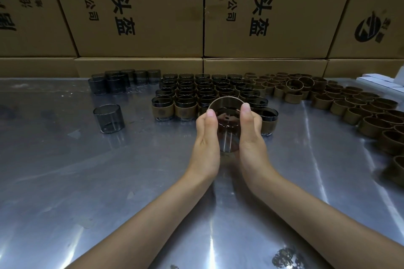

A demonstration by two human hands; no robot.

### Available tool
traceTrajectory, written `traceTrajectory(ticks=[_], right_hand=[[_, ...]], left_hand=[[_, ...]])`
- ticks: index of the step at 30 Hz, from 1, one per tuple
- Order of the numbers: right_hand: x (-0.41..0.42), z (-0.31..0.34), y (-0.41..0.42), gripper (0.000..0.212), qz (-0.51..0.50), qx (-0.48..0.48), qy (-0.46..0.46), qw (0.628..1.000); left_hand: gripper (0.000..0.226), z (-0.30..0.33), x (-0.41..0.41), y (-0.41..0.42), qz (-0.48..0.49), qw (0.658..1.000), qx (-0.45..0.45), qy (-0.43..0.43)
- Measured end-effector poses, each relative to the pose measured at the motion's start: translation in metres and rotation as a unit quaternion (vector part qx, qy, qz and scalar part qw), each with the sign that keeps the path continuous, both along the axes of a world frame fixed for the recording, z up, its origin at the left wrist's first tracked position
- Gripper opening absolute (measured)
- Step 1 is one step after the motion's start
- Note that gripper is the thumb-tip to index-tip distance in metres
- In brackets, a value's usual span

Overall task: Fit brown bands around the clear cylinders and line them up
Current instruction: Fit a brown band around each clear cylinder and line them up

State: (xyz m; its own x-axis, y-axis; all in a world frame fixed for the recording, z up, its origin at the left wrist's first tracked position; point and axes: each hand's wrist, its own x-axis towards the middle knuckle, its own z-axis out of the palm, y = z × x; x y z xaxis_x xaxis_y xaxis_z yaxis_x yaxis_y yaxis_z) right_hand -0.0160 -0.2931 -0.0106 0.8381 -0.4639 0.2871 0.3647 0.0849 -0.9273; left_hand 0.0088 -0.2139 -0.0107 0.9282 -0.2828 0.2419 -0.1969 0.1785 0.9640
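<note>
My left hand [206,137] and my right hand [251,135] hold one clear smoky cylinder [227,124] between them, a little above the metal table [109,181], both thumbs on its upper rim. The far fingers are hidden behind it, and I cannot tell whether a band sits on it. Just beyond it stand rows of banded cylinders [203,94], each wearing a brown band. Loose brown bands [354,107] lie massed to the right. A single bare cylinder [109,118] stands at the left, and a cluster of bare cylinders [122,81] sits at the back left.
Stacked cardboard boxes [142,11] with printed characters form a wall along the table's far edge. Small white boxes [380,82] sit at the far right. The shiny table surface reflects light streaks in front of me.
</note>
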Motion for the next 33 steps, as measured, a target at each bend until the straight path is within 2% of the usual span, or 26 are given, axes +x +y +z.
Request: traceTrajectory(ticks=[5,8,11,15,17,20,24,26,31,33], right_hand=[[0.004,-0.001,-0.005,0.044,0.011,0.047,0.040,0.998],[0.006,0.000,-0.004,0.037,0.050,0.090,0.048,0.994],[0.006,0.005,-0.008,0.050,0.135,0.125,0.071,0.980],[-0.004,0.015,-0.023,0.061,0.270,0.064,0.197,0.940],[-0.006,0.015,-0.029,0.061,0.294,0.062,0.219,0.928],[-0.006,0.015,-0.035,0.059,0.285,0.100,0.186,0.935],[-0.007,0.017,-0.038,0.035,0.294,0.104,0.140,0.940],[-0.008,0.019,-0.039,0.029,0.317,0.099,0.127,0.935],[-0.008,0.018,-0.044,0.054,0.374,0.083,0.113,0.917],[-0.008,0.017,-0.047,0.058,0.388,0.089,0.106,0.911]], left_hand=[[0.073,0.001,0.004,0.000,-0.008,0.993,-0.055,0.101],[0.067,0.001,0.008,0.002,0.003,0.994,-0.051,0.100],[0.059,0.004,0.012,0.006,0.017,0.997,-0.043,0.069],[0.045,0.006,0.015,0.013,0.022,0.997,-0.051,0.046],[0.037,0.008,0.017,0.015,-0.009,0.995,-0.069,0.068],[0.043,0.014,0.022,0.020,-0.105,0.983,-0.069,0.136],[0.051,0.020,0.029,0.037,-0.211,0.958,-0.002,0.193],[0.058,0.019,0.032,0.044,-0.251,0.943,0.026,0.217],[0.059,0.016,0.035,0.048,-0.279,0.933,-0.005,0.228],[0.065,0.014,0.035,0.048,-0.300,0.928,-0.019,0.221]])
